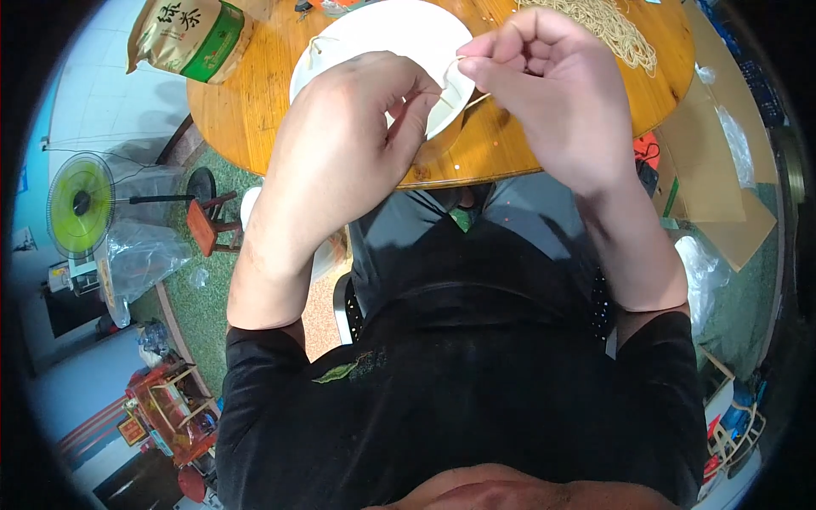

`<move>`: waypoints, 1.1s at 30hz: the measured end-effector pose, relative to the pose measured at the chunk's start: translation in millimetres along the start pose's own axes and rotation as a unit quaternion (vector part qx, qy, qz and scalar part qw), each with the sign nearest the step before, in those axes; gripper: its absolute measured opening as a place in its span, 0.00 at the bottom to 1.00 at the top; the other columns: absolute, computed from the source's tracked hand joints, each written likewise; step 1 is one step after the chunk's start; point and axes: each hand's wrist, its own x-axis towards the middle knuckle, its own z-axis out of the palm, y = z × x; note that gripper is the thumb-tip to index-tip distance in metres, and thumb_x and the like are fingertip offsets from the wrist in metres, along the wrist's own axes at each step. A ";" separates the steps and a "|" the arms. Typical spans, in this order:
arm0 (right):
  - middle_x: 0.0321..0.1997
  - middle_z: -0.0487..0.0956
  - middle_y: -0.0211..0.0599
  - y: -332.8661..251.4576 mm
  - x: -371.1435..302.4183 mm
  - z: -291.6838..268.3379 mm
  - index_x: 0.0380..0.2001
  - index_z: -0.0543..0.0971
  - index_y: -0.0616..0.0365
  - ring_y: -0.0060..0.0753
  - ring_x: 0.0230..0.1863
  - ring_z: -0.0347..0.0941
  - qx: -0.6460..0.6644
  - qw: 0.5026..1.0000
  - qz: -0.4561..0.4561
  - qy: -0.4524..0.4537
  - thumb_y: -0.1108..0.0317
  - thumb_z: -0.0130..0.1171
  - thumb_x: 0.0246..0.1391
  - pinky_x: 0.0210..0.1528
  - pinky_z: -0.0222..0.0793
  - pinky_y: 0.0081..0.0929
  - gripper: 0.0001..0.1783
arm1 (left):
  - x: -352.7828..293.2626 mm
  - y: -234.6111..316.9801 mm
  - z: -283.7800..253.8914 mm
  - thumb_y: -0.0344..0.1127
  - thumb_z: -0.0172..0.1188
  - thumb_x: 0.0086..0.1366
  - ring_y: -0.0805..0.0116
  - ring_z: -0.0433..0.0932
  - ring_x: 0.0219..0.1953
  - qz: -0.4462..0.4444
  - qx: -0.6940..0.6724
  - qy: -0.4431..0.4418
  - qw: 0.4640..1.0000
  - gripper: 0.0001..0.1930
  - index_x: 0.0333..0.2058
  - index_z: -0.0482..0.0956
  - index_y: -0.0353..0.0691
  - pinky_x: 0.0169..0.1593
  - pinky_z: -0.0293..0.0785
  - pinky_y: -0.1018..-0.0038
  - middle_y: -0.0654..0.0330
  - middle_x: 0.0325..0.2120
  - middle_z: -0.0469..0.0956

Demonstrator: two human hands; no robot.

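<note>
Over a round white bowl (393, 25), a thin cream-coloured cord (449, 75) runs in a small curve between my two hands. My left hand (361, 119) is closed, pinching the cord with thumb and fingers above the bowl's near side. My right hand (557, 98) is closed on the cord too, its thumb and forefinger pressed together just right of the bowl's rim, the other fingers curled. A pale strand also shows below the right fingertips, beside the bowl. Another short piece of cord (316, 47) lies inside the bowl at its left.
A tangled heap of cream cord (608, 30) lies on the round wooden table (255, 119) at the far right. A gold and green bag (191, 38) stands at the far left. A green fan (81, 204), a small red-brown stool (206, 225) and cardboard (697, 161) are around the table.
</note>
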 end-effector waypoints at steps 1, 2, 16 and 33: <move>0.45 0.89 0.37 -15.1 4.1 3.2 0.40 0.76 0.54 0.19 0.44 0.83 0.000 1.000 0.000 -0.002 0.75 0.66 0.71 0.46 0.75 0.17 0.08 | -1.2 -1.7 0.3 0.27 0.69 0.71 0.64 0.83 0.32 0.018 0.009 0.017 1.000 0.05 0.42 0.87 0.33 0.38 0.80 0.71 0.54 0.33 0.85; 0.40 0.88 0.34 -37.3 8.1 5.6 0.39 0.79 0.59 0.17 0.41 0.82 -0.067 0.995 0.074 -0.019 0.75 0.68 0.68 0.44 0.76 0.17 0.06 | -2.7 -2.9 0.4 0.26 0.69 0.71 0.63 0.83 0.32 0.035 0.017 0.033 0.999 0.04 0.42 0.88 0.33 0.39 0.80 0.70 0.54 0.33 0.86; 0.35 0.85 0.31 -51.0 13.0 4.3 0.39 0.82 0.64 0.19 0.37 0.82 -0.087 0.977 0.175 -0.087 0.79 0.68 0.65 0.42 0.78 0.20 0.03 | -4.7 2.8 10.0 0.22 0.71 0.67 0.63 0.82 0.33 0.098 0.030 0.128 0.986 0.05 0.40 0.86 0.35 0.38 0.77 0.72 0.58 0.36 0.86; 0.40 0.83 0.36 -29.5 -9.0 6.5 0.50 0.77 0.66 0.30 0.43 0.83 0.105 0.971 0.207 -0.056 0.70 0.72 0.65 0.50 0.80 0.27 0.17 | -13.3 3.7 28.0 0.23 0.72 0.69 0.75 0.85 0.29 0.000 -0.223 0.141 0.964 0.17 0.54 0.81 0.38 0.31 0.80 0.77 0.64 0.35 0.89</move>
